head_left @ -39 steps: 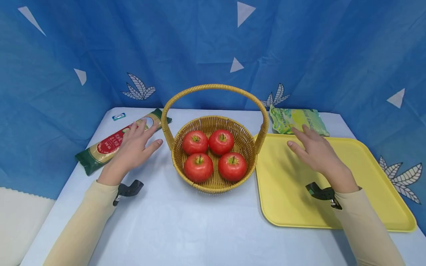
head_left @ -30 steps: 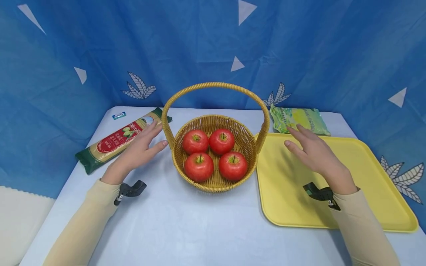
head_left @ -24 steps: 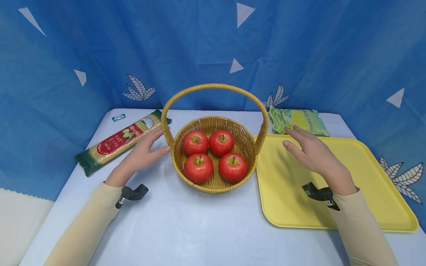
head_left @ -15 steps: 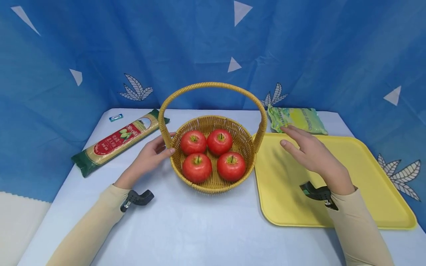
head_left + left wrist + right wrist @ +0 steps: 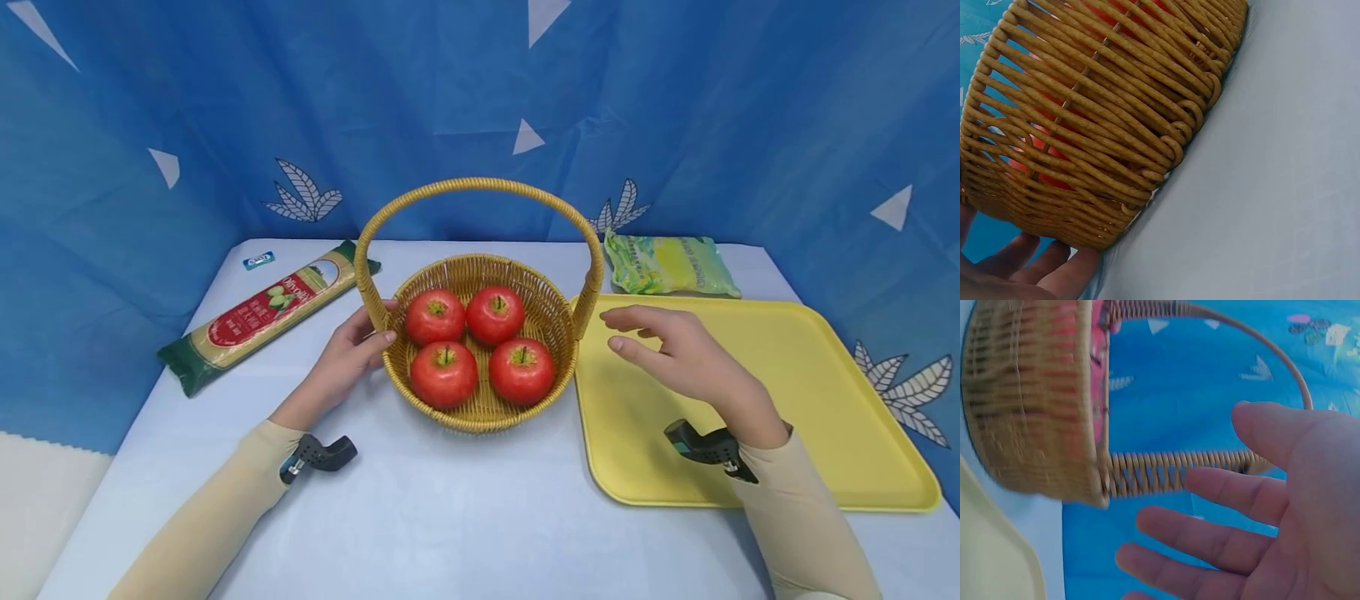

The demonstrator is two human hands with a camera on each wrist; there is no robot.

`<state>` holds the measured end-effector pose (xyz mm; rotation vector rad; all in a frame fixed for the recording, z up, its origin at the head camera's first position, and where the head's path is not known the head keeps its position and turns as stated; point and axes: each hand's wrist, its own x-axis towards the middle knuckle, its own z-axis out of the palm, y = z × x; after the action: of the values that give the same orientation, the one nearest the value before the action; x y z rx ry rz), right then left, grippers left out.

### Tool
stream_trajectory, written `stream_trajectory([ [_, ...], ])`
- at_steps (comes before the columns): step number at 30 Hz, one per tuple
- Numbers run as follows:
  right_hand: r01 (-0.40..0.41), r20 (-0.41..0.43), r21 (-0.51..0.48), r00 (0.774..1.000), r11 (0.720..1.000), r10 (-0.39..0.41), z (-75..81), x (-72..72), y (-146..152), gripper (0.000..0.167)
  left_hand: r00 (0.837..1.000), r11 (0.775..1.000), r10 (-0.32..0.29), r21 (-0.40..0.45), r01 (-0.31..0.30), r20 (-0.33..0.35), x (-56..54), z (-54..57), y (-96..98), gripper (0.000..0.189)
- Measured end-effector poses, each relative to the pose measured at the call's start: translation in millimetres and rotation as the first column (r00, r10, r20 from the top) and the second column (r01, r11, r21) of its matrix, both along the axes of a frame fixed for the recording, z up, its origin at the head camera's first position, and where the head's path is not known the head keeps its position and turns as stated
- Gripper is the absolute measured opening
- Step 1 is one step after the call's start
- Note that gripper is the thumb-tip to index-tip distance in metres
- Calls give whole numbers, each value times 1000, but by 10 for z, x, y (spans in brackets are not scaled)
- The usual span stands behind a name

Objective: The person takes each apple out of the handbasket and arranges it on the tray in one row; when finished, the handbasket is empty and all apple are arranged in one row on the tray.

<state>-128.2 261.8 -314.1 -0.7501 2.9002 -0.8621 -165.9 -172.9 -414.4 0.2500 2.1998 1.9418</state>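
A wicker basket [image 5: 483, 417] with a tall arched handle stands in the middle of the table in the head view. Several red apples [image 5: 444, 375] sit inside it. My left hand [image 5: 341, 367] holds the basket's left side, its thumb by the foot of the handle and the other fingers behind. In the left wrist view those fingers [image 5: 1075, 272] touch the woven wall. Over the yellow tray [image 5: 750, 475] hovers my right hand [image 5: 686, 354], palm toward the basket and fingers loosely bent. The right wrist view shows it apart from the basket, holding nothing.
A pasta packet [image 5: 258, 321] lies slantwise at the left, with a small blue-green packet [image 5: 258, 261] behind it. Beyond the tray is a green-yellow packet [image 5: 671, 265]. A blue curtain [image 5: 450, 92] rises behind the white table [image 5: 450, 517].
My left hand has moved right, from above the pasta packet to the basket's left side, and taken hold there. The right hand has shifted left toward the basket, fingers bending more.
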Motion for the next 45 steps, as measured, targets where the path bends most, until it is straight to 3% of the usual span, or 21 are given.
stream_trajectory([
  [6,-99,-52,-14,994,995,98,-37,31,-204,30,1000,999,28,27,-29,4,-4,-8,51,53],
  [12,-177,-103,3,979,984,176,-60,39,-545,35,999,999,47,-19,-48,-22,7,-18,75,51],
  [20,-105,-38,206,993,973,115,-190,-7,-1011,51,998,998,54,-41,-55,-27,33,-30,39,52],
  [26,-83,-29,150,996,985,88,-270,-18,-1055,50,998,998,47,-34,-48,-37,23,-53,53,51],
  [33,-146,-66,57,986,988,150,-400,-35,-1073,41,998,998,47,-43,-49,-43,37,-93,38,51],
  [40,-76,-41,44,996,996,77,-441,-32,-1091,65,997,998,41,-41,-44,-71,29,-114,48,52],
  [45,-86,-86,83,992,993,94,-456,-34,-1111,71,997,997,52,-53,-55,-61,31,-104,50,51],
])
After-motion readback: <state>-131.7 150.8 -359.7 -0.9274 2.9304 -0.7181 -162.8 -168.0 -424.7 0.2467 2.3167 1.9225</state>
